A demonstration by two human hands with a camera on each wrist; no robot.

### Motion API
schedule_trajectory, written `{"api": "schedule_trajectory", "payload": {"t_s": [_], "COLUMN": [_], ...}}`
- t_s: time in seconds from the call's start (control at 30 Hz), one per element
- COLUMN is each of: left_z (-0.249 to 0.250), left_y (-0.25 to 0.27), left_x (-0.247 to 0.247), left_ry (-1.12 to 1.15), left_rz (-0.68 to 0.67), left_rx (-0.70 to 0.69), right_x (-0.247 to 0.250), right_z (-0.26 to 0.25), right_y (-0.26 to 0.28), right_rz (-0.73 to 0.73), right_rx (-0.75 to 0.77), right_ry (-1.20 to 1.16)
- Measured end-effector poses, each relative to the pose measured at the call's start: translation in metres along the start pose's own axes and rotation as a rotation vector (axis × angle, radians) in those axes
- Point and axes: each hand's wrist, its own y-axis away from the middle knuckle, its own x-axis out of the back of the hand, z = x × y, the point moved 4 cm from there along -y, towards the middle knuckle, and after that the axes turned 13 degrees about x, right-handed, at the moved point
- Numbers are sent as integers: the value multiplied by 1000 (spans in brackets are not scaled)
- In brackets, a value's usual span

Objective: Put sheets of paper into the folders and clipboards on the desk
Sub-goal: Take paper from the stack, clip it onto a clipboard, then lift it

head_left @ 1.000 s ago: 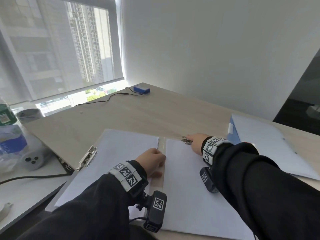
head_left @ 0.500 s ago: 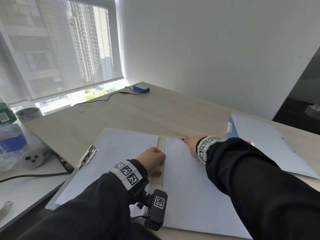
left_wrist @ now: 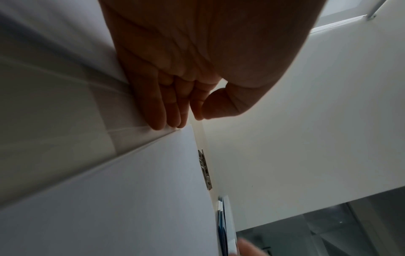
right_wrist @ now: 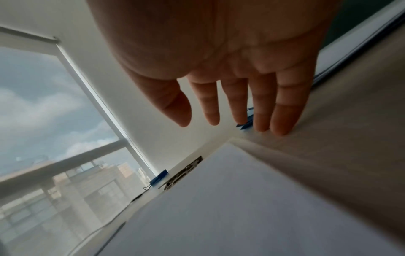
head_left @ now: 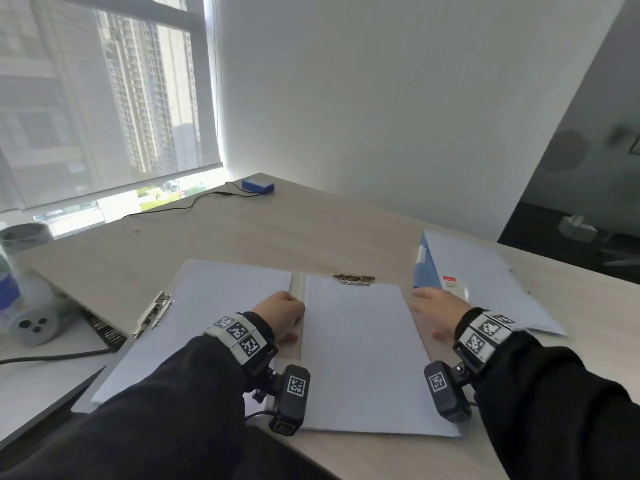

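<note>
Folder point(head_left: 491, 271) beside right hand point(head_left: 437, 312) | blue box point(head_left: 258, 185) far corner

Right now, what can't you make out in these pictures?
Red label on the blue folder: print too small, head view.
Left hand: whether it pinches the sheet, too dark in the left wrist view.
Bottle: cut by the head view's left edge.
</note>
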Motion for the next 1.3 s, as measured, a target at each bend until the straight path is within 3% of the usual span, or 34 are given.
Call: {"api": "schedule_trajectory", "payload": {"t_s": [0.13,0.37,0.57,0.67,0.87,0.97,1.17,1.3], "left_z": [1,-2,-1,0,5,12,42,46], "left_y": [4,4,10,15,24,31,91,107], "left_x": [1,1,3,-1,-9,-19,-44,-53], "left_ry": [3,23,-49,-84,-36,127,265,297], "left_rz": [7,12,118,136,84,9,-113,-245], "left_rx": [-2,-15,3,-10,16,8,-267,-235], "right_x": [14,-8,-4,-11,-24,-17,20,46], "right_z": [29,16,24,26,17,11,13,24], "right_y": [41,71,99,112,139,142,148,155], "right_rz": [63,31,166,32,-138,-66,129,300], "right_rx": [-113,-165,-329,-271,-133,-45,151,202], "right_ry": [-275,-361,-700,-794,-705,-752,-891,-989]}}
